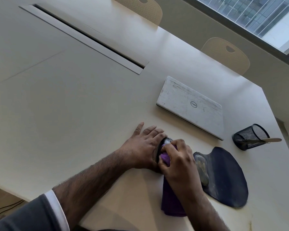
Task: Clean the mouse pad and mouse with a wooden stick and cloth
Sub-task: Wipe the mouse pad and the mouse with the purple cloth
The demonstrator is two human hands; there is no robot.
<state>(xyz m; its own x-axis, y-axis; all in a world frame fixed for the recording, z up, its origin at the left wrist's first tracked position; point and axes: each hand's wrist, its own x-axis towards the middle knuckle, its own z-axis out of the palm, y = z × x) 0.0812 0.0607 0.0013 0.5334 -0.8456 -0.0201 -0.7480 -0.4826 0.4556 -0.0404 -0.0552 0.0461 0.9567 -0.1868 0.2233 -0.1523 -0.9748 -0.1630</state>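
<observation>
My left hand (145,144) holds the dark mouse (165,141) against the table, fingers curled round its far side; only a glossy sliver of the mouse shows. My right hand (178,160) grips a bunched purple cloth (171,202) and presses it onto the mouse; the cloth's tail hangs down toward me. The dark mouse pad (227,177), with a gel wrist rest, lies just right of my hands. A wooden stick (274,140) pokes out of a black mesh cup (250,136) at the right.
A closed white laptop (190,105) lies beyond the hands. A long cable slot (83,37) crosses the table's far left. Two beige chairs (227,54) stand behind the table. The table edge runs close on the right.
</observation>
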